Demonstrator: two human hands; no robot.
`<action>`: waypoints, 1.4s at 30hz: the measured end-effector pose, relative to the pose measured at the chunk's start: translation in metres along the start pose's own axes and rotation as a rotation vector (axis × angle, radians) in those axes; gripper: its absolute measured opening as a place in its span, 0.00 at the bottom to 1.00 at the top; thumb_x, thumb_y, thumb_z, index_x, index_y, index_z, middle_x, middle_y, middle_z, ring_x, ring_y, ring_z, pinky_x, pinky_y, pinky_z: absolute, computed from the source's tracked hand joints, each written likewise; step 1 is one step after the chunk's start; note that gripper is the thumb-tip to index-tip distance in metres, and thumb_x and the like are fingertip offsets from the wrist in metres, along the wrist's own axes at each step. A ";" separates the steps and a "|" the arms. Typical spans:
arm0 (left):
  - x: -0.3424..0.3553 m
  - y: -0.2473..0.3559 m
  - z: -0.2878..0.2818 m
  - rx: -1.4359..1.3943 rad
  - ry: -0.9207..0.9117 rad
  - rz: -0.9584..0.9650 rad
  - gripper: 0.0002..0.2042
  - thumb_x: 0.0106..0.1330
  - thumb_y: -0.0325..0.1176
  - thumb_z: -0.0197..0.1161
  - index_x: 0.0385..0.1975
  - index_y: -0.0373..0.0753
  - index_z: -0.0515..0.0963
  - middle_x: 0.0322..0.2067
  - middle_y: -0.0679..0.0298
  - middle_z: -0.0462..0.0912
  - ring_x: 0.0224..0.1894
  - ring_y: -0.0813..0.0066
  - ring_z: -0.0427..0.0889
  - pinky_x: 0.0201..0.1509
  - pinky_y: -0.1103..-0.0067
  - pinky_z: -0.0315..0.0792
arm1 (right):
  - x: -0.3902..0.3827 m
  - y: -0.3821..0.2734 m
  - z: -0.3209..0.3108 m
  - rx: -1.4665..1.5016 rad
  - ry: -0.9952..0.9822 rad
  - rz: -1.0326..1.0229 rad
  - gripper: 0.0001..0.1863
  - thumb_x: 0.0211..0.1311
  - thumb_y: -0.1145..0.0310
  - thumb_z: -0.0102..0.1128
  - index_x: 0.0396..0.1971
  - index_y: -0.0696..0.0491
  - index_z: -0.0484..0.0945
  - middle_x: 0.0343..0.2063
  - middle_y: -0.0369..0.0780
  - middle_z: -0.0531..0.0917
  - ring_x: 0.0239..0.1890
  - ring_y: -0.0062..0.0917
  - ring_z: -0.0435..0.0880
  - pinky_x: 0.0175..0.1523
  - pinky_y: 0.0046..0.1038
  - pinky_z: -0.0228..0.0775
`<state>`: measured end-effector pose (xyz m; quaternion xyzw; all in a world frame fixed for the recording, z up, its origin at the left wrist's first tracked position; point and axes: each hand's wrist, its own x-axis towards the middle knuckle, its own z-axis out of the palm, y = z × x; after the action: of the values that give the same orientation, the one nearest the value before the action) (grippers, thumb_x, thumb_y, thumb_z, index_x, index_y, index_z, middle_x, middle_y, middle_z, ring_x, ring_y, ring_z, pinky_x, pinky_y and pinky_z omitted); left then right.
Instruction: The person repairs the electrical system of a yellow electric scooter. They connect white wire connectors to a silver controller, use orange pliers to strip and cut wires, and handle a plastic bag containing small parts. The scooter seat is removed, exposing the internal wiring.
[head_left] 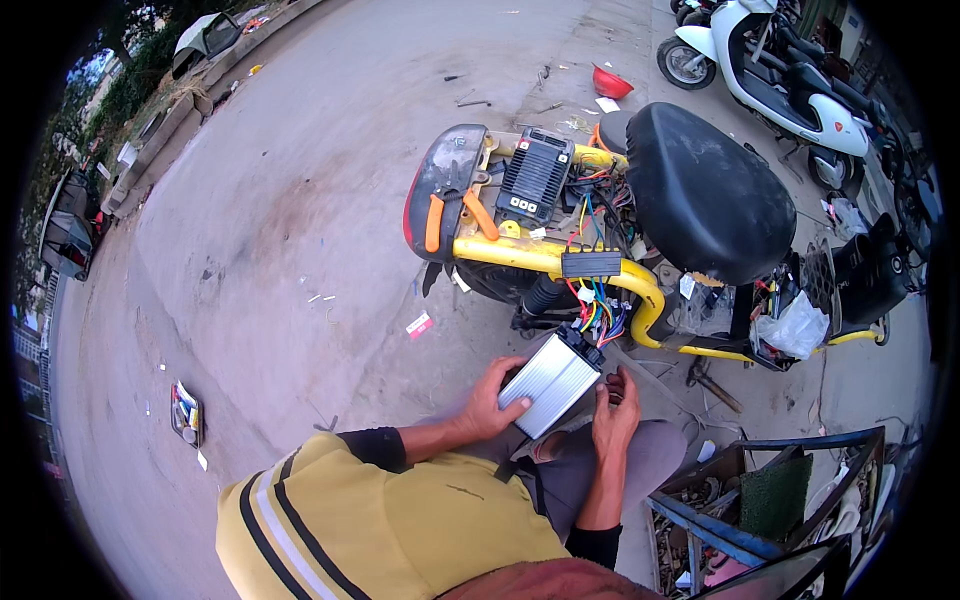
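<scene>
A silver, finned motor controller (552, 388) sits tilted over my lap, a bundle of coloured wires (598, 312) running from its black-plugged far end up to the yellow scooter frame (520, 254). My left hand (496, 396) grips its left side, thumb across the top face. Beside the right edge is my right hand (616, 412), fingers partly curled and apart, with nothing visible in them; whether it touches the casing I cannot tell. A dark finned box (536, 176) rests on the scooter's rear, near orange-handled pliers (456, 218). A small black block (591, 264) lies against the frame tube.
The black seat (708, 195) stands raised on the scooter. A hammer (714, 386) lies on the ground to the right, near a blue-edged metal crate (730, 535) of scraps. A small tray (186, 413) is far left; a white scooter (775, 85) stands at the upper right.
</scene>
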<state>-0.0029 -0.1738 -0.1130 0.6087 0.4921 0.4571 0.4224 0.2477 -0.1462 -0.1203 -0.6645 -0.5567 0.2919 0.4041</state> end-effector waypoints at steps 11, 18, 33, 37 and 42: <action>0.003 -0.002 0.001 -0.034 0.005 0.015 0.32 0.61 0.35 0.67 0.65 0.33 0.66 0.57 0.48 0.72 0.61 0.53 0.72 0.69 0.64 0.64 | -0.002 -0.001 -0.008 -0.101 -0.013 -0.034 0.24 0.67 0.74 0.64 0.62 0.60 0.74 0.45 0.47 0.85 0.41 0.34 0.86 0.49 0.34 0.79; 0.004 -0.007 0.000 -0.079 -0.002 -0.016 0.32 0.61 0.35 0.67 0.65 0.33 0.65 0.56 0.49 0.71 0.61 0.55 0.72 0.69 0.66 0.64 | -0.002 -0.003 -0.009 -0.105 0.007 -0.051 0.24 0.67 0.74 0.64 0.62 0.58 0.74 0.45 0.46 0.85 0.42 0.33 0.86 0.50 0.34 0.78; 0.008 -0.006 -0.003 0.016 0.022 0.027 0.33 0.59 0.38 0.68 0.64 0.33 0.67 0.56 0.49 0.72 0.59 0.54 0.74 0.65 0.66 0.68 | 0.001 -0.003 -0.009 -0.155 -0.002 -0.050 0.23 0.66 0.73 0.64 0.61 0.57 0.75 0.42 0.46 0.84 0.44 0.38 0.86 0.51 0.37 0.78; 0.007 -0.005 -0.004 0.033 0.023 0.015 0.33 0.59 0.39 0.68 0.64 0.33 0.68 0.56 0.48 0.73 0.59 0.54 0.74 0.65 0.66 0.69 | 0.002 -0.002 -0.007 -0.156 -0.006 -0.046 0.23 0.66 0.74 0.63 0.61 0.57 0.75 0.43 0.46 0.84 0.43 0.39 0.86 0.51 0.37 0.78; 0.008 -0.004 -0.005 0.043 0.030 0.039 0.33 0.59 0.38 0.68 0.64 0.32 0.68 0.57 0.48 0.73 0.59 0.54 0.74 0.65 0.66 0.69 | 0.002 0.000 -0.005 -0.174 -0.005 -0.063 0.24 0.66 0.75 0.63 0.62 0.56 0.75 0.43 0.46 0.84 0.42 0.36 0.86 0.50 0.36 0.78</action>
<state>-0.0083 -0.1650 -0.1147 0.6201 0.4960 0.4637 0.3930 0.2521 -0.1451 -0.1178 -0.6784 -0.6016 0.2312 0.3527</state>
